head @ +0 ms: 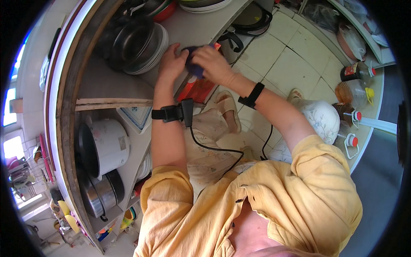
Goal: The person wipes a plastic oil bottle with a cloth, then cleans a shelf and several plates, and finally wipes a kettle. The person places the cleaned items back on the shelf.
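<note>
My right hand grips a dark blue-purple item, blurred and apparently cloth, above the front edge of a cabinet shelf. Beside it is my left hand, fingers and thumb apart, its thumb close to the blue item; whether they touch is unclear. Just left of that hand, a stack of white-rimmed dishes stands tilted on the shelf, with a dark metal bowl against it. Below the hands, a red box is partly hidden by the shelf edge.
A white rice cooker and a steel pot occupy the left compartment. At the top, more plates sit on the shelf, and a black electric pan is below. Several plastic bottles line the right side. A black cable hangs from my left wrist strap.
</note>
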`<state>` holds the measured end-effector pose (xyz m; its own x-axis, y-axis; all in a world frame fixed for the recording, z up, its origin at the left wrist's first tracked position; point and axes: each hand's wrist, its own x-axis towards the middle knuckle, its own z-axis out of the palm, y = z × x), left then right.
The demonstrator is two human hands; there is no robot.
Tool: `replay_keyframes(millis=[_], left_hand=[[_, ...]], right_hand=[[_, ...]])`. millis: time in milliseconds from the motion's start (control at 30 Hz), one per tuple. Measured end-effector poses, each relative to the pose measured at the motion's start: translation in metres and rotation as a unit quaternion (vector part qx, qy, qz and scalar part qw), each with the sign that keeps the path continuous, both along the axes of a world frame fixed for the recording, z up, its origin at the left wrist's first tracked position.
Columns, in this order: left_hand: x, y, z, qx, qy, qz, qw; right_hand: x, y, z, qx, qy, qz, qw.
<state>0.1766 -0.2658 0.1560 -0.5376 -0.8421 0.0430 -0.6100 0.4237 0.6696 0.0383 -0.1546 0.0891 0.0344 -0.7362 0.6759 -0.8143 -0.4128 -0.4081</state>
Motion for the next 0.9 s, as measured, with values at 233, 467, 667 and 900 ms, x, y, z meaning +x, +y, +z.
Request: replay_keyframes(millis=[233,467,667,900], left_hand=[[-0.005,-0.004,0.0,-0.001,-0.004,-0.017,1.0],[-0.01,-0.006,-0.001,-0.007,-0.026,0.009,1.0],[-0.013,-0.012,0.004,0.004,-0.038,0.004,0.999],[-0.021,0.003,0.004,0.017,-0.038,-0.006,0.999]], right_hand=[[0.028,0.012,-0.004,0.035,0.01,0.098,0.995],[-0.022,0.006,0.008,0.046,0.002,-0.05,0.998],[0.028,0.018,0.005,0.03,0.011,0.073,0.997],[-0.008,0.006,0.003,0.015,0.081,-0.007,0.997]])
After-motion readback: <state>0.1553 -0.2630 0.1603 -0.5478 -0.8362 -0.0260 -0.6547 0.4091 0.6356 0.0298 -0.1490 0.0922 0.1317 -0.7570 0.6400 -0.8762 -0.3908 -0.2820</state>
